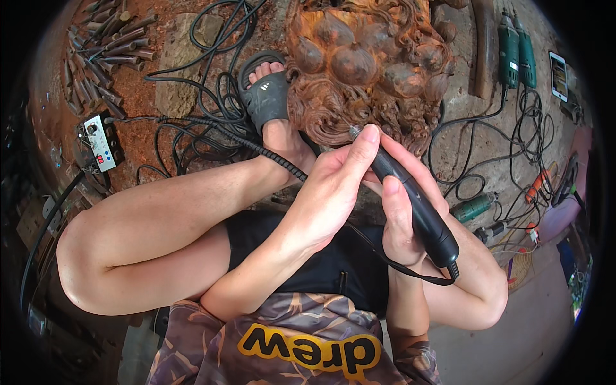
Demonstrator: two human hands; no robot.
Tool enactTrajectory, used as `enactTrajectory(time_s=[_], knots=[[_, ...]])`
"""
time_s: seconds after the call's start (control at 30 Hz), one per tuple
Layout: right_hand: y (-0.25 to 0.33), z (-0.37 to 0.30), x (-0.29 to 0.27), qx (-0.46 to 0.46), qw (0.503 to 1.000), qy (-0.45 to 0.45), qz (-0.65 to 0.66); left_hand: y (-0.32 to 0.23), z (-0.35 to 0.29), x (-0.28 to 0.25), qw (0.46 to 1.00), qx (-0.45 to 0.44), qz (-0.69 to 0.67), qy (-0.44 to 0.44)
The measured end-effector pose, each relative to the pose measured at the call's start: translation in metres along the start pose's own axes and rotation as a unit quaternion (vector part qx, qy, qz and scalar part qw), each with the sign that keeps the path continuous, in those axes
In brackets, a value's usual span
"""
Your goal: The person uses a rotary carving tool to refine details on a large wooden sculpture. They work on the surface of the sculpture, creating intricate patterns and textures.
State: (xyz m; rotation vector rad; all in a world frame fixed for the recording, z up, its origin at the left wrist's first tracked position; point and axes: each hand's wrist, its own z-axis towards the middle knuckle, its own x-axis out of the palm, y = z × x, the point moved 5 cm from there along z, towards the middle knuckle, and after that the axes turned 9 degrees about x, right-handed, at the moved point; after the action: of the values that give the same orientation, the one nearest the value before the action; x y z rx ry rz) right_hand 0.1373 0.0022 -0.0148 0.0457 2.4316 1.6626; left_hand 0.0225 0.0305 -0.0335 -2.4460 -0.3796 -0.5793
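A black pen-shaped rotary carving handpiece (431,222) slants across my lap, its metal tip pointing up and left. My left hand (335,187) pinches its front end, thumb laid along the top near the tip. Around the body my right hand (405,221) is closed, with the thumb on one side and a long finger on the other. Just beyond the tip stands a brown wood carving (354,63) with rounded fruit-like bulges and curling ridges. The tip is beside its lower edge; whether it touches, I cannot tell. A cord (410,274) loops from the handpiece's rear under my right hand.
Chisel-like tools (119,45) lie heaped at the far left, near a white control box (101,142). Black cables (215,96) tangle by my sandalled foot (268,96). To the right are green power tools (509,54), a phone (559,77) and another green tool (473,206).
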Motion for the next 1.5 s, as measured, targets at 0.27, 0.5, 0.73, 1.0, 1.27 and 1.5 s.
enactTrajectory(time_s=[0.27,0.5,0.73,1.0,1.27,1.5], knots=[[-0.002,0.001,0.003,0.004,0.999,0.001,0.044,0.000,0.000,-0.004,1.000,0.001,0.007,0.009],[0.002,0.004,0.003,0.015,0.999,-0.004,0.049,0.001,0.001,-0.005,1.000,-0.008,-0.003,-0.005],[0.001,0.004,0.000,0.015,0.999,-0.009,0.050,0.000,0.000,-0.002,1.000,-0.006,0.008,0.003],[0.001,0.006,-0.011,0.028,0.997,0.013,0.074,0.000,-0.003,0.006,0.997,-0.059,-0.046,0.032],[0.005,0.017,-0.015,0.066,0.996,0.052,0.044,0.004,0.000,0.005,0.991,-0.090,-0.088,0.039],[0.003,0.023,-0.012,0.024,0.997,0.064,0.047,0.003,0.002,0.003,0.992,-0.075,-0.085,0.054]])
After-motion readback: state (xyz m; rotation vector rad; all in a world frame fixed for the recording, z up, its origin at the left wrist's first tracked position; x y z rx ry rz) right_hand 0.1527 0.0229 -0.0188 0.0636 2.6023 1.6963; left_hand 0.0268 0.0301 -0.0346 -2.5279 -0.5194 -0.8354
